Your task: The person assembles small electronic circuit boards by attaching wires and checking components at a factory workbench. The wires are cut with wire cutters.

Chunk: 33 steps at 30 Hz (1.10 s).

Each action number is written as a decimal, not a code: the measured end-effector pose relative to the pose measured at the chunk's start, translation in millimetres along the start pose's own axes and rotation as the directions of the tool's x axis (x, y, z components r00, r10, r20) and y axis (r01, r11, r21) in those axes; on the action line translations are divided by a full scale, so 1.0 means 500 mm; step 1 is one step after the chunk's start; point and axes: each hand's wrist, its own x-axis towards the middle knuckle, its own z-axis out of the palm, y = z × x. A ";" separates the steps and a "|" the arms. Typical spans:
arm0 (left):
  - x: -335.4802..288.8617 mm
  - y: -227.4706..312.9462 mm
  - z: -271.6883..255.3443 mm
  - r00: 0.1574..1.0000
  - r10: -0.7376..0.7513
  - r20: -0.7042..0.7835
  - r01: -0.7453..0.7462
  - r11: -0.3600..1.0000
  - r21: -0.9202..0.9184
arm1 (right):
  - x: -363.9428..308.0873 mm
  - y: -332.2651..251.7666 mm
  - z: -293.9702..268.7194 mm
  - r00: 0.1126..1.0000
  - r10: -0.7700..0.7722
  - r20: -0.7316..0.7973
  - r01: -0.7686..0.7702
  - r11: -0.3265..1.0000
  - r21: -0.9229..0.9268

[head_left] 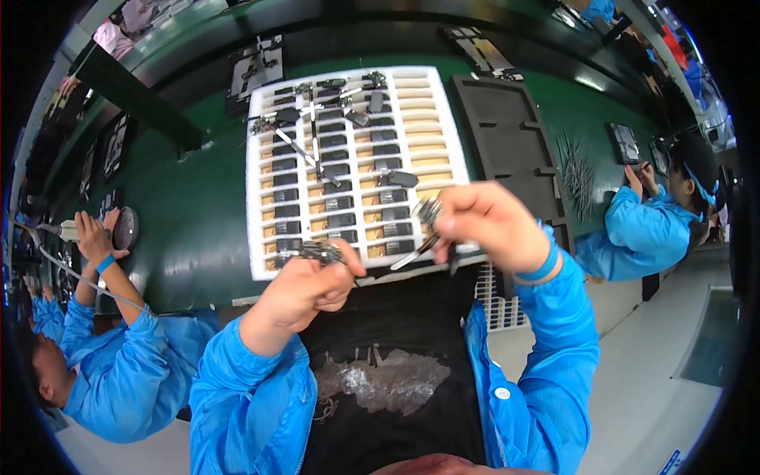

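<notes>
My left hand (305, 291) is closed on a small dark metallic part (317, 252) above the near left edge of a white foam tray (252, 190). To its right, my right hand (495, 226) pinches a small silvery part (427, 210) with its fingertips. A thin black-and-white strip (410, 259) hangs below that hand; whether it joins the silvery part is unclear. The tray carries rows of slots, many with small black pieces (336, 203) in them. Across its far left lie loose parts with pale ribbon strips (314, 134). The exact kind of both held parts is too small to tell.
A dark grey foam tray (507, 119) lies right of the white one, beside a heap of thin strips (578, 174). Flat device frames (255, 71) sit farther back. Co-workers in blue sleeves work at left (134, 348) and right (645, 229). A green post (142, 95) rises at left.
</notes>
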 end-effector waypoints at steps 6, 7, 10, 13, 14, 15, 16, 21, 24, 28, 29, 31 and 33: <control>-0.035 0.020 -0.040 0.991 0.122 -0.056 -0.134 0.935 -0.329 | 0.105 -0.094 -0.216 0.919 -0.230 -0.319 0.233 0.972 -0.031; -0.033 0.029 -0.047 0.990 0.119 -0.074 -0.138 0.928 -0.347 | 0.138 -0.106 -0.254 0.890 -0.257 -0.376 0.281 0.960 0.010; -0.028 0.043 -0.056 0.986 0.127 -0.112 -0.161 0.914 -0.373 | 0.229 -0.120 -0.416 0.823 -0.225 -0.521 0.247 0.969 -0.027; -0.028 0.036 -0.054 0.979 0.129 -0.161 -0.184 0.898 -0.400 | 0.336 -0.116 -0.535 0.781 -0.159 -0.605 0.196 0.981 -0.004; -0.028 0.033 -0.057 0.969 0.151 -0.196 -0.220 0.891 -0.398 | 0.372 -0.105 -0.587 0.771 -0.140 -0.621 0.203 0.979 0.033; -0.027 0.034 -0.058 0.956 0.173 -0.236 -0.256 0.885 -0.390 | 0.405 -0.089 -0.638 0.762 -0.120 -0.636 0.215 0.974 0.074; -0.027 0.037 -0.058 0.948 0.171 -0.269 -0.267 0.888 -0.374 | 0.435 -0.069 -0.674 0.696 -0.095 -0.712 0.236 0.967 0.101; -0.025 0.058 -0.065 0.930 0.143 -0.338 -0.268 0.894 -0.360 | 0.487 0.064 -0.828 0.489 0.133 -0.862 0.172 0.954 0.244; -0.028 0.046 -0.068 0.907 0.184 -0.378 -0.324 0.879 -0.349 | 0.490 0.066 -0.794 0.430 0.230 -0.873 0.004 0.966 0.257; -0.001 0.054 -0.056 0.928 0.148 -0.342 -0.266 0.905 -0.331 | 0.411 0.055 -0.782 0.404 0.078 -0.912 -0.155 0.988 0.016; 0.002 0.055 -0.052 0.931 0.149 -0.332 -0.263 0.906 -0.331 | 0.384 0.054 -0.771 0.422 -0.062 -0.905 -0.198 0.967 -0.158; 0.004 0.056 -0.046 0.943 0.128 -0.306 -0.233 0.912 -0.336 | 0.314 0.064 -0.743 0.367 -0.152 -0.917 -0.176 0.957 -0.230; 0.003 0.058 -0.041 0.945 0.155 -0.288 -0.248 0.914 -0.321 | 0.223 0.081 -0.704 0.505 -0.454 -0.734 -0.255 0.733 -0.630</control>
